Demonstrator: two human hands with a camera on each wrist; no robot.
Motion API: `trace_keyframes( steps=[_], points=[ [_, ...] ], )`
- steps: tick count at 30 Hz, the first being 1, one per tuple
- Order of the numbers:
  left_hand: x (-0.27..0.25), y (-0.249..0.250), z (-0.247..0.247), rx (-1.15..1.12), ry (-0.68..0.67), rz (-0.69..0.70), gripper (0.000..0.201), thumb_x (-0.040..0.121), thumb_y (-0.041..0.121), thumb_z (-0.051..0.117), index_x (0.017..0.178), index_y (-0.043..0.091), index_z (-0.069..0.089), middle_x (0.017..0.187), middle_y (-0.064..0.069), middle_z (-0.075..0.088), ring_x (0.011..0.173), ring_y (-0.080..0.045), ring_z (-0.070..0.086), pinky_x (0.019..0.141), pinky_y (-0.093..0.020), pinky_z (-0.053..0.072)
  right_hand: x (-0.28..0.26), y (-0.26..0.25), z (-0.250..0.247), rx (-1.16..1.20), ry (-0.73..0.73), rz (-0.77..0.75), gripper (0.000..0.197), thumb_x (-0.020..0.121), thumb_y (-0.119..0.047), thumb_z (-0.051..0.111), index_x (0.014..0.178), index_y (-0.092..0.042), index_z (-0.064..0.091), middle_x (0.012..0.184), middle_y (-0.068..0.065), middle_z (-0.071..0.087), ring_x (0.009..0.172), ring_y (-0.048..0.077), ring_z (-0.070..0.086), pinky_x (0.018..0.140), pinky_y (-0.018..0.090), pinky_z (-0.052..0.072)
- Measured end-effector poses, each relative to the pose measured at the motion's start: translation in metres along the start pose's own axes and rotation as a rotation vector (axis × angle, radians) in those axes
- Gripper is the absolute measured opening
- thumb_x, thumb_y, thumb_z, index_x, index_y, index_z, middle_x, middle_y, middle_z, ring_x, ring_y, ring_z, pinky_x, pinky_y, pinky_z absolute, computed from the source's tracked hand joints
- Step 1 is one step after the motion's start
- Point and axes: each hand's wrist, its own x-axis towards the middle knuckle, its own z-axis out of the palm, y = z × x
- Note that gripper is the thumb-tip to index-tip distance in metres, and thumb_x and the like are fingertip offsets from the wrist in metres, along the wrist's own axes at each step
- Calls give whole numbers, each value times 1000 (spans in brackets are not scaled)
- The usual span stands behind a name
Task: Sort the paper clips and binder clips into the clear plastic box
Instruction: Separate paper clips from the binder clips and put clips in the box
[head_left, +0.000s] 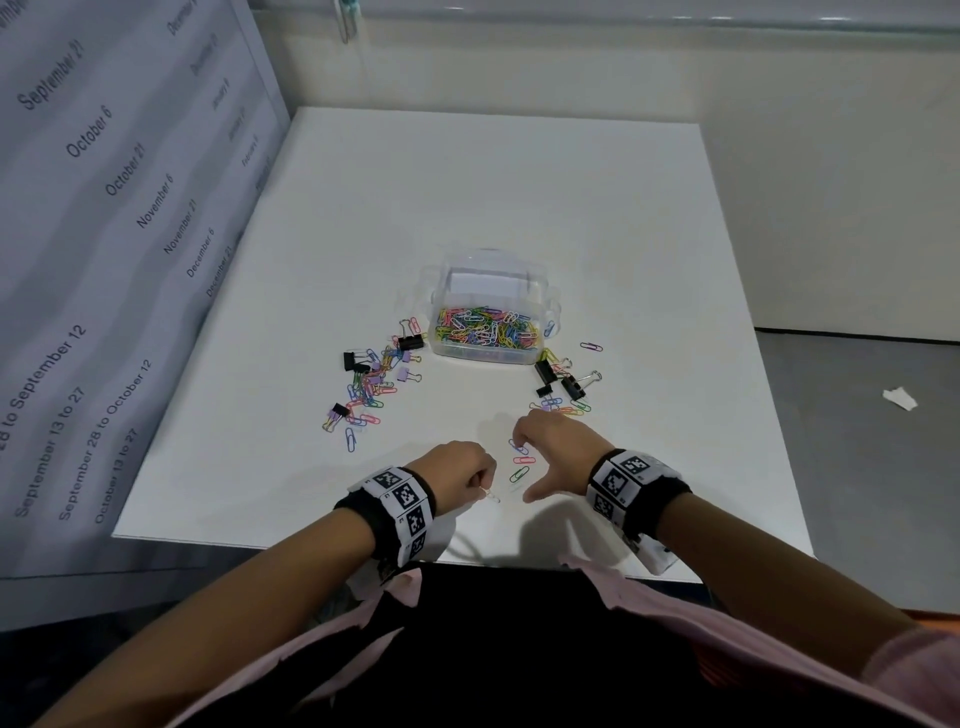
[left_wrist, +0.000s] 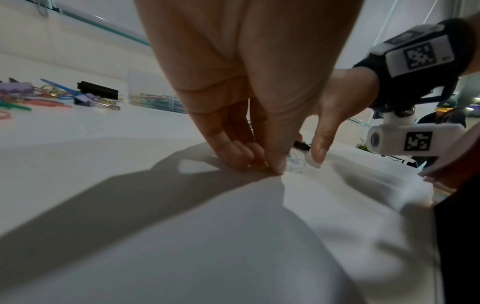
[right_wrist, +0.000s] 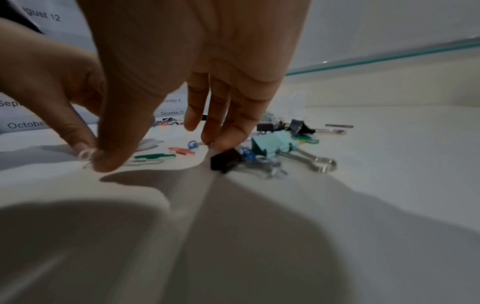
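Note:
The clear plastic box (head_left: 540, 291) stands mid-table, its near compartment full of coloured paper clips (head_left: 485, 328). Loose paper clips and black and lilac binder clips lie in a left pile (head_left: 371, 384), with more in a right pile (head_left: 563, 387). My left hand (head_left: 480, 486) pinches a pale paper clip (head_left: 491, 494) against the table; in the left wrist view the left hand (left_wrist: 259, 164) presses down on it. My right hand (head_left: 535, 460) is spread above blue, red and green clips (head_left: 521, 460). Its fingertips (right_wrist: 215, 142) touch down beside a small black binder clip (right_wrist: 226, 161) and a teal binder clip (right_wrist: 272, 144).
A calendar poster (head_left: 104, 260) leans along the left side. The white board's front edge (head_left: 467, 556) lies just behind my wrists. One purple clip (head_left: 591, 346) sits alone right of the box. A crumpled paper scrap (head_left: 900, 399) lies on the grey surface at right.

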Motion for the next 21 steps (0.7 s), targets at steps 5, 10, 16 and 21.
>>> trace_keyframes(
  steps=[5, 10, 16, 21],
  points=[
    [2, 0, 0, -39, 7, -29, 2, 83, 9, 60, 84, 10, 62, 85, -6, 60, 76, -14, 49, 71, -23, 36, 3, -5, 4, 88, -15, 13, 53, 70, -21, 76, 118, -11, 54, 114, 8, 57, 103, 22, 52, 80, 26, 35],
    [5, 1, -2, -28, -5, -47, 7, 82, 8, 61, 87, 9, 64, 96, -9, 68, 89, -23, 59, 74, -24, 38, 3, -9, 4, 86, -51, 19, 28, 78, -18, 68, 105, -10, 67, 106, 9, 66, 100, 23, 58, 74, 24, 34],
    [6, 1, 0, 6, 2, -33, 6, 84, 9, 61, 88, 7, 63, 97, -10, 68, 93, -25, 60, 73, -25, 36, 3, -12, 5, 31, -83, 14, 19, 80, -13, 60, 97, -9, 67, 105, 10, 63, 99, 26, 57, 72, 24, 33],
    [10, 3, -5, 136, -10, 9, 8, 87, 9, 55, 90, 5, 61, 102, -11, 64, 97, -27, 57, 77, -30, 38, 7, -13, 1, -20, -79, 32, 20, 77, -5, 52, 94, -4, 63, 104, 13, 62, 98, 30, 55, 69, 25, 29]
  ],
)
